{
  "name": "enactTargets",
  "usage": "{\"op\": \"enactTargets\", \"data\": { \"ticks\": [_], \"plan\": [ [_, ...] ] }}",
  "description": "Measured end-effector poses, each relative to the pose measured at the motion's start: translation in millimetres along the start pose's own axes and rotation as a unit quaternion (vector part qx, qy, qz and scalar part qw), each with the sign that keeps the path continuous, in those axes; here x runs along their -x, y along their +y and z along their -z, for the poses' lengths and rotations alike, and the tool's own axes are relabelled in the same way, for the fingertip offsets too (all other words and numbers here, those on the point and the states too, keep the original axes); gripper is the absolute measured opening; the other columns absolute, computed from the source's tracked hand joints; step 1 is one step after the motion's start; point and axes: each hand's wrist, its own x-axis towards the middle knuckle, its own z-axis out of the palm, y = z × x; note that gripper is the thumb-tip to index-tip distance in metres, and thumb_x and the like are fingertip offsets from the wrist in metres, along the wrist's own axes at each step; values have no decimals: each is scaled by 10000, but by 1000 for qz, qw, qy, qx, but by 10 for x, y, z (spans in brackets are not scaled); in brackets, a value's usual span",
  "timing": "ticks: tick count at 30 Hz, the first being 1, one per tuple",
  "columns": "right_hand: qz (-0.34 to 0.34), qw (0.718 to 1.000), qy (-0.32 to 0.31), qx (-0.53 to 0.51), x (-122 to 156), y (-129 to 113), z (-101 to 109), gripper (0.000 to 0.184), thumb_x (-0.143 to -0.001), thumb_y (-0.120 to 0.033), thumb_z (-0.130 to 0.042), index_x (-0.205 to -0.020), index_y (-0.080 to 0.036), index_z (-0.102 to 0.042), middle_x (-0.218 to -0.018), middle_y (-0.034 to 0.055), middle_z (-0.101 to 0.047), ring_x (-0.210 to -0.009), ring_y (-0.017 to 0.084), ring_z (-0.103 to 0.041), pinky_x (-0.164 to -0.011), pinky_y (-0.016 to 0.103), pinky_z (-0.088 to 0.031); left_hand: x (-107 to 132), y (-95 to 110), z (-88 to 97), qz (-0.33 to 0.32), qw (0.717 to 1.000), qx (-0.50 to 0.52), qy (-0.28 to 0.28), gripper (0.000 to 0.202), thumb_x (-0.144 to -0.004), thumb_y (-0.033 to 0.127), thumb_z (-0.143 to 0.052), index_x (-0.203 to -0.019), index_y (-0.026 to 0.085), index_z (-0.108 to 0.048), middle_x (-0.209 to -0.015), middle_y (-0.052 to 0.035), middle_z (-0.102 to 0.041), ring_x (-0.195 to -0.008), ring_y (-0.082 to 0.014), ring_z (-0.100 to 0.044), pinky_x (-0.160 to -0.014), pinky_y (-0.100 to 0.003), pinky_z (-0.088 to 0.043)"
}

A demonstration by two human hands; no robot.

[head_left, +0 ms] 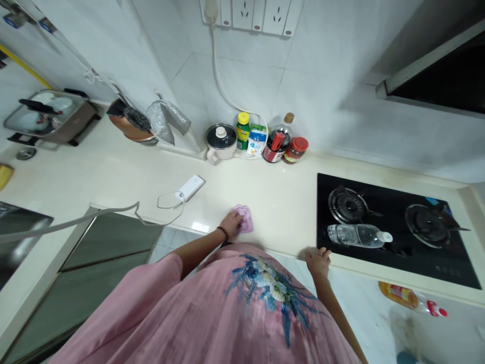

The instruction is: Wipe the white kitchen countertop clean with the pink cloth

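My left hand (232, 223), with a dark beaded bracelet at its wrist, is closed on a crumpled pink cloth (246, 220) that lies against the cream countertop (280, 207). Part of the cloth is hidden under the fingers. Farther right, my right hand (319, 262) rests on the counter's front edge, beside the near left corner of the black gas stove (394, 255). Its fingers lie bent over the edge and hold no loose object. A clear plastic bottle (356, 236) lies on its side on the stove. Left of the cloth is a white power bank (190, 188) with a cable.
Along the wall stand a small lidded pot (221, 141), a green bottle with a yellow cap (243, 132), a white-and-blue packet (256, 142) and red-lidded jar (296, 150). A sink (18, 242) is at left. An oil bottle (409, 298) is below the counter at right.
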Motion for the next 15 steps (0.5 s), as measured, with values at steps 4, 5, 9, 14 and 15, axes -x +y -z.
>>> {"op": "enactTargets", "data": {
  "ticks": [4,5,9,14,15],
  "plan": [
    [-2,1000,-2,6,-23,22,-62,834,-1040,-446,-473,-1689,35,-267,-1689,406,-322,-1562,491,-385,-1200,612,-392,542,-815,571,205,975,-6,-85,385,-881,233,-717,-1264,211,-755,-1363,-103,-720,-1150,-229,-699,-1042,-291,-527],
    [-1,1000,-1,8,-26,24,-74,835,-1041,-442,-470,-1687,45,-260,-1689,413,-316,-1565,491,-382,-1202,610,-390,621,-946,672,229,968,-13,-98,378,-867,221,-722,-1243,216,-761,-1329,-91,-743,-1139,-234,-712,-1015,-290,-535],
    [13,1000,2,20,-19,21,-95,836,-1044,-412,-443,-1645,134,-245,-1669,472,-289,-1581,485,-351,-1204,612,-385,582,-1023,780,231,964,-31,-129,347,-794,201,-782,-1141,205,-776,-1198,-78,-799,-1091,-257,-741,-937,-301,-555],
    [7,1000,10,-2,-7,8,-105,827,-1015,-387,-459,-1654,100,-262,-1670,465,-301,-1574,501,-355,-1188,669,-377,10,-231,388,58,989,-22,-137,207,-827,181,-765,-1030,217,-783,-1126,-50,-811,-1031,-207,-746,-926,-279,-566],
    [4,1000,9,-7,-6,7,-109,828,-1011,-384,-462,-1651,102,-264,-1676,464,-291,-1574,501,-356,-1197,664,-372,-128,10,272,8,991,-22,-132,145,-850,182,-747,-988,211,-783,-1134,-58,-807,-1060,-209,-740,-959,-286,-566]
  ]
}}
